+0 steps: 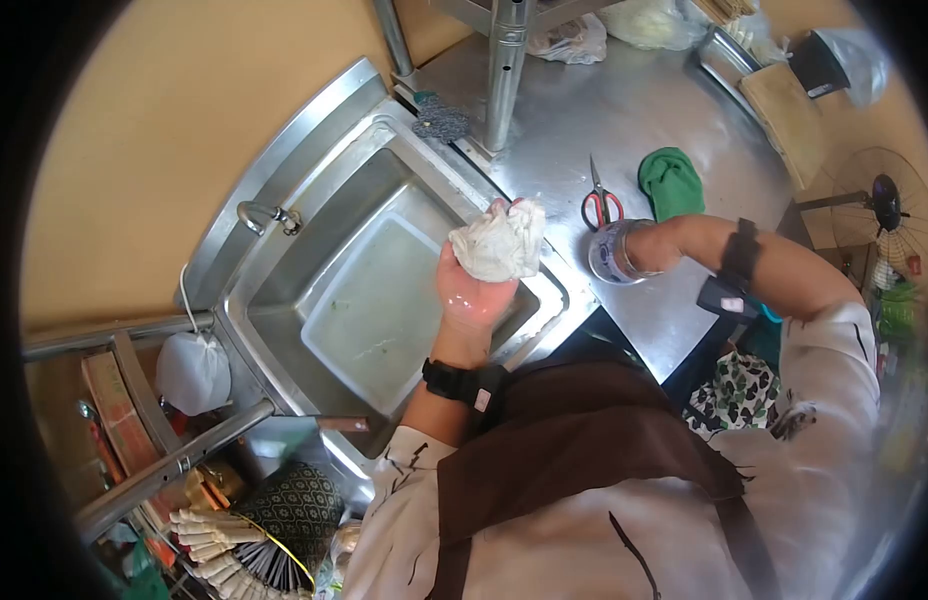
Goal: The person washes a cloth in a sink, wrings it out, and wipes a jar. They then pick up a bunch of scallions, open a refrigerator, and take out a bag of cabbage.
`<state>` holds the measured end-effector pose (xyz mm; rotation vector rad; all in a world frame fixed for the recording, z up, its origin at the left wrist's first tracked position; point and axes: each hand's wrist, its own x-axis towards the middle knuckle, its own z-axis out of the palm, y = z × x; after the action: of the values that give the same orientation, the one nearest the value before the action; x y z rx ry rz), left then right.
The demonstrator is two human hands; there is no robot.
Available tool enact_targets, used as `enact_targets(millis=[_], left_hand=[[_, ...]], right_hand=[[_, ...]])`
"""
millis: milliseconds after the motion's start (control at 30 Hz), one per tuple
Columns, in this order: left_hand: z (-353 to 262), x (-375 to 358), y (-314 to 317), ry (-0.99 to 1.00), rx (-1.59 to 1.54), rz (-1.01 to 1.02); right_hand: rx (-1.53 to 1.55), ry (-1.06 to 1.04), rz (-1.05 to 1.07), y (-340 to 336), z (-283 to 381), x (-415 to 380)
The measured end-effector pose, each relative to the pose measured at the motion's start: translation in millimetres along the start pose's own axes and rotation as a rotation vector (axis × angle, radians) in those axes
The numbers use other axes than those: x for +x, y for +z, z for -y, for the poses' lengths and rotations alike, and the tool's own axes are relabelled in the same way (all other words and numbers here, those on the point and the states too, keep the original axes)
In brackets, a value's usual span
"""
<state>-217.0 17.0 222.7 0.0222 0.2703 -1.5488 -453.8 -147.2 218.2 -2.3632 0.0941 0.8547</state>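
Note:
My left hand [474, 298] is palm up and wet, over the right side of the sink, holding a crumpled white cloth [499, 242] with its fingertips showing at the top edge. My right hand [652, 247] reaches into a round container [606, 253] with a bluish pattern on the metal counter; its fingers are hidden inside. Just beyond that container lie red-handled scissors [601, 203], blades pointing away. A folded green cloth [672, 180] rests beside them, near my right forearm.
A metal sink [246, 320] holds a pale rectangular tub [329, 300] of water below a tap [269, 217]. A shelf post [506, 80] rises at the counter's inner edge, beside a grey knitted glove [441, 117]. A fan [887, 200] stands at the right.

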Motion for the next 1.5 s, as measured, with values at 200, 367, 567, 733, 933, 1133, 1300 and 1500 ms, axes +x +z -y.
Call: enact_targets(millis=[200, 367, 567, 733, 933, 1133, 1300, 1500], left_hand=[[7.2, 7.5, 3.6, -0.02, 0.039, -0.088], [26.8, 13.3, 8.6, -0.127, 0.069, -0.093], [52.0, 20.0, 2.5, -0.249, 0.038, -0.105], [54.8, 20.2, -9.2, -0.271, -0.028, -0.035], [24.2, 10.9, 4.4, 0.006, 0.391, -0.087], [-12.5, 5.4, -15.3, 0.195, 0.449, -0.099], [-41.0, -16.1, -30.6, 0.449, 0.641, -0.1], [-84.1, -35.3, -17.2, 0.377, 0.427, -0.17]], right_hand=[[0.436, 0.502, -0.111, -32.3, 52.9, -28.6], [0.977, 0.458, -0.264, -22.6, 41.7, -41.2], [1.614, 0.357, -0.597, -17.0, 53.4, -65.5], [1.594, 0.078, -1.041, -34.9, 107.1, -22.8], [0.124, 0.116, -1.156, -7.4, 178.9, 64.2], [0.164, -0.056, -1.024, -17.4, 182.5, 76.2], [0.248, -0.132, -1.297, -33.7, 189.9, 134.0], [1.311, -0.521, -0.795, -37.3, 199.2, 166.8]])
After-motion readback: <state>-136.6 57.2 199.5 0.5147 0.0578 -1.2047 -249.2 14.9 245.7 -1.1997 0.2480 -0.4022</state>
